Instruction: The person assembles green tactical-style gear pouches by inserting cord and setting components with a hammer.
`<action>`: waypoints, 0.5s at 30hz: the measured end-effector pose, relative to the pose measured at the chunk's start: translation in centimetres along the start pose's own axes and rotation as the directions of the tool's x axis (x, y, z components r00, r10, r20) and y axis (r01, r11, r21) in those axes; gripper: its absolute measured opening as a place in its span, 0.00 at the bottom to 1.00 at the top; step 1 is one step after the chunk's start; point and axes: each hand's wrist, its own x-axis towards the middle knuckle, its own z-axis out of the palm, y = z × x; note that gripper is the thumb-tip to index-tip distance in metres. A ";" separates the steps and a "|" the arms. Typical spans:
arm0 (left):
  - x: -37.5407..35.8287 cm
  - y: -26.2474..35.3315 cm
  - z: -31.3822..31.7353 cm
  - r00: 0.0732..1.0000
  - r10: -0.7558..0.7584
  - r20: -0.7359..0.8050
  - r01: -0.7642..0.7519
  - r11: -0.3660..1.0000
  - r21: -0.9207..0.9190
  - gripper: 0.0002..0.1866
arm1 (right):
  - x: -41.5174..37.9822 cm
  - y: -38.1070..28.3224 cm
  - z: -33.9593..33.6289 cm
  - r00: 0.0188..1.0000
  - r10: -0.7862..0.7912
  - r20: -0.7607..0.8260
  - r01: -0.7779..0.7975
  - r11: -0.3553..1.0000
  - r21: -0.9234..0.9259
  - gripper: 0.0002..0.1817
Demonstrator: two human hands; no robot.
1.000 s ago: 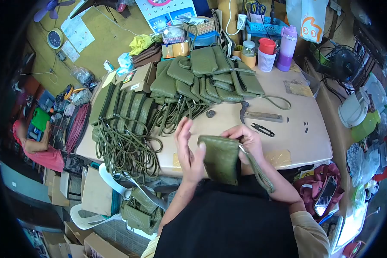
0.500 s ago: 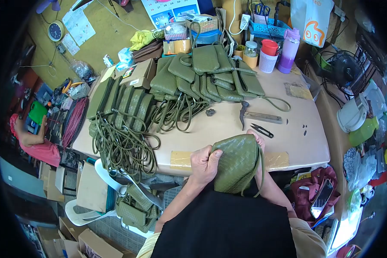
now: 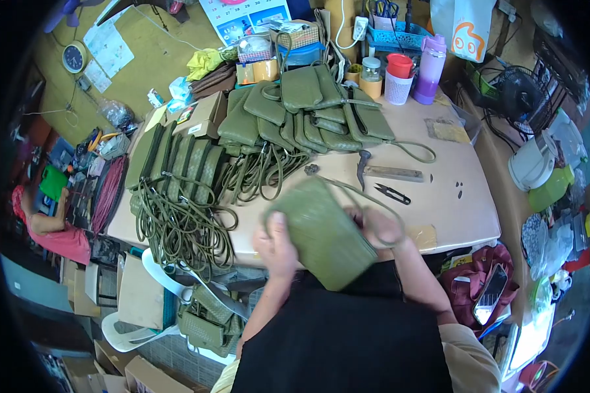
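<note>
Green pouch (image 3: 324, 232) now aslant between both hands (image 3: 278, 249), flatter than before

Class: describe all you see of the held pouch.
The pouch is olive green, roughly rectangular, its woven-patterned face looking like leather. It is tilted in the air at the near edge of the table: left grip on one side, thumb on the face; right grip at the opposite edge. Its thin strap loops over the right grip.

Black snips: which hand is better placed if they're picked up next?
Right, probably: the right hand is nearer the black snips; the left hand is farther off, thumb on the green pouch.
</note>
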 end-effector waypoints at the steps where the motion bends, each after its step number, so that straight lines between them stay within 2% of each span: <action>1: 1.1 -0.6 -0.5 1.000 0.000 0.002 0.000 1.000 0.002 0.12 | -0.4 1.9 0.6 0.984 -0.121 0.133 0.106 0.988 0.111 0.05; 2: 2.1 -1.1 -1.2 0.998 -0.064 0.015 0.065 0.993 -0.102 0.13 | -1.0 2.2 1.4 0.935 -0.250 0.251 0.193 0.953 0.232 0.07; 3: 2.5 -1.3 -1.5 0.991 -0.127 0.031 0.130 0.970 -0.205 0.14 | -1.6 2.3 2.4 0.959 -0.076 0.273 -0.048 0.906 0.421 0.09; 4: 2.1 -1.3 -1.3 0.991 -0.132 0.029 0.135 0.970 -0.203 0.14 | -1.6 2.0 2.4 0.959 -0.071 0.275 -0.054 0.905 0.422 0.09; 5: 1.3 -1.1 -0.9 0.904 -0.405 0.135 0.419 0.785 -0.457 0.15 | -1.5 0.8 2.0 0.976 0.120 0.180 -0.167 0.948 0.273 0.09; 6: 0.7 -0.9 -0.5 0.741 -0.596 0.309 0.630 0.459 -0.626 0.17 | -1.4 -0.1 1.8 0.956 0.290 0.048 -0.294 0.946 0.133 0.09; 7: -0.8 -4.8 -0.9 0.694 -0.571 0.438 0.711 0.453 -0.537 0.20 | -1.4 -0.3 1.9 0.972 0.221 -0.074 -0.215 0.973 0.079 0.14; 8: -1.6 -4.7 -0.8 0.687 -0.574 0.446 0.719 0.451 -0.529 0.20 | -1.4 0.0 1.7 0.971 0.226 -0.083 -0.219 0.972 0.086 0.14; 10: -2.3 -4.2 -0.3 0.617 -0.571 0.541 0.787 0.459 -0.412 0.19 | -1.0 0.6 0.7 0.985 0.171 -0.001 -0.160 0.925 0.344 0.23; 11: -2.0 -4.1 -0.4 0.650 -0.565 0.508 0.760 0.474 -0.446 0.18 | -1.0 -0.3 0.2 0.988 -0.064 0.140 -0.026 0.827 0.562 0.32; 12: -1.7 -4.2 -0.5 0.651 -0.565 0.507 0.759 0.476 -0.445 0.18 | -1.0 -0.4 0.4 0.988 -0.065 0.141 -0.026 0.826 0.563 0.32; 14: -1.2 -4.8 -0.6 0.692 -0.572 0.440 0.720 0.497 -0.485 0.17 | -1.1 -0.5 1.0 0.987 -0.154 0.037 0.108 0.829 0.549 0.27; 15: -1.2 -4.9 -0.6 0.700 -0.586 0.409 0.711 0.514 -0.480 0.16 | -1.5 -1.1 1.2 0.987 -0.158 0.019 0.120 0.817 0.564 0.22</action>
